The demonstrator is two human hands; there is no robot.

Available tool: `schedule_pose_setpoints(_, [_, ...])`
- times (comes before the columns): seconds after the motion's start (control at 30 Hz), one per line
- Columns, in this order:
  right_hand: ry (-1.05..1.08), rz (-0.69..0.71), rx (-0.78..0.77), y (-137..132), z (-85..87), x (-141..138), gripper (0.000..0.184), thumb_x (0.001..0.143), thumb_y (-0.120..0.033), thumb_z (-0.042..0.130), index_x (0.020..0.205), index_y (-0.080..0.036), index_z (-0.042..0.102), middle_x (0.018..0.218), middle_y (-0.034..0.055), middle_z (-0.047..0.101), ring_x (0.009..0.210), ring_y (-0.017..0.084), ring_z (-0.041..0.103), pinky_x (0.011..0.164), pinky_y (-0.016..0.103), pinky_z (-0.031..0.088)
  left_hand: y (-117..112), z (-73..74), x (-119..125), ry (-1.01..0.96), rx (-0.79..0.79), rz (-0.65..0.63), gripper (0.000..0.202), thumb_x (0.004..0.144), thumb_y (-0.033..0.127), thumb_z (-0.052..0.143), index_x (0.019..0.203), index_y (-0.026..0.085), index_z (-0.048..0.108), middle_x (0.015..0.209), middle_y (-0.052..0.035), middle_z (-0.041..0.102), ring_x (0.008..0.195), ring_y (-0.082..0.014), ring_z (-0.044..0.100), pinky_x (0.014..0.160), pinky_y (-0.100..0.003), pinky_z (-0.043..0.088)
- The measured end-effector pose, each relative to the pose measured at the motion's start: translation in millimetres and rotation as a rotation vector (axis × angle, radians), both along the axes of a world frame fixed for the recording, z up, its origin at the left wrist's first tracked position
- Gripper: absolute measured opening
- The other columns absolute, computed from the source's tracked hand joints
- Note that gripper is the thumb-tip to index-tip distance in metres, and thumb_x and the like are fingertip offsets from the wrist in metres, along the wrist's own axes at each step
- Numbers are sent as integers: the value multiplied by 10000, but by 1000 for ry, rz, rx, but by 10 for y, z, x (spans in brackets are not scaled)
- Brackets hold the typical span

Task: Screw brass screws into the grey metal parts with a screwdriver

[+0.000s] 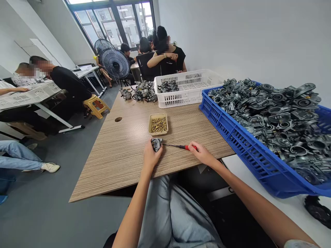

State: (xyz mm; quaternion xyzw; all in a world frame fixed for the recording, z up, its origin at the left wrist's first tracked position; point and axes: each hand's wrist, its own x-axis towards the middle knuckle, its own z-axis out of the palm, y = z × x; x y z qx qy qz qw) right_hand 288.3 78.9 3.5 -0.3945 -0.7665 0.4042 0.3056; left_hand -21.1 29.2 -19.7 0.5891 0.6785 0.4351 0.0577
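My left hand (pixel 150 155) is closed around a small grey metal casting (pixel 156 143), holding it on the wooden table (pixel 121 151) near the front edge. My right hand (pixel 201 153) grips the red handle of a screwdriver (pixel 178 146), whose thin shaft points left with its tip at the casting. Just behind the casting stands a small tan tray (pixel 158 124) filled with brass screws.
A blue crate (pixel 240 144) heaped with grey castings sits at the right. A white basket (pixel 186 92) holding a few castings stands at the back, with a loose pile of castings (pixel 141 92) to its left. People sit at other tables behind and left, beside a floor fan (pixel 114 64).
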Motion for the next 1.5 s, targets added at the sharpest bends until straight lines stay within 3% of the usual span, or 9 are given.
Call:
schedule_pose_setpoints(0.17, [-25,2,-8,-16,11,52,324,1001,-559,656,1091,-265,550,833,-37,591,727,193,502,735,334,407,-3,-3,-3,0,1,-9,516,935,372,785,1389,219,594,1179,-121,770,1078,-319,747,992,-471,599])
schedule_pose_setpoints(0.4, [2,-15,5,8,-58,13,419,1082,-623,534,865,-270,470,749,-40,478,716,185,462,698,334,372,3,-5,-8,-9,-5,-7,484,957,385,768,1379,217,600,1173,-123,771,1076,-319,747,999,-480,601])
schedule_pose_setpoints(0.53, [-10,-9,7,15,-73,-16,488,1108,-653,485,816,-262,490,742,-28,490,720,186,459,693,338,358,-4,10,-4,-13,-7,-5,431,980,379,749,1358,227,610,1158,-113,773,1066,-309,748,988,-467,605])
schedule_pose_setpoints(0.67, [-15,16,-11,-19,-9,11,370,1082,-613,542,972,-261,575,778,-34,550,715,189,482,711,338,378,-6,9,-10,-3,-5,-6,457,973,370,761,1377,220,609,1205,-133,779,1107,-324,757,1006,-484,609])
schedule_pose_setpoints(0.8, [4,32,-25,-44,28,50,312,1022,-558,629,1087,-270,532,794,-51,567,685,186,474,714,335,398,-3,-7,-10,-3,-5,-8,508,958,372,782,1408,225,598,1244,-138,777,1150,-336,757,1038,-500,604])
schedule_pose_setpoints(0.93, [-2,-3,-15,-24,-24,34,320,1056,-580,593,1009,-270,530,760,-49,529,692,188,471,703,332,394,-3,-12,-3,-11,3,-10,528,956,392,789,1414,216,595,1246,-146,778,1160,-344,752,1050,-516,599])
schedule_pose_setpoints(1.17, [-5,-37,25,15,-107,-37,533,1137,-647,428,783,-256,498,740,-13,510,733,198,500,713,346,378,-7,-6,-1,-3,-1,1,520,971,431,774,1412,218,600,1242,-151,777,1152,-345,751,1044,-519,602])
schedule_pose_setpoints(1.33, [-11,-16,7,-29,-16,0,388,1086,-632,529,959,-269,577,769,-23,564,710,200,502,712,343,411,-9,-4,5,-9,-7,20,526,959,418,789,1416,229,610,1237,-147,777,1142,-339,753,1043,-514,604])
schedule_pose_setpoints(1.5, [2,2,-23,-51,27,37,318,992,-560,662,1062,-280,529,774,-53,543,672,188,471,697,333,418,-14,4,-1,-6,-12,6,512,962,436,782,1395,223,612,1204,-136,779,1113,-332,762,1032,-505,609])
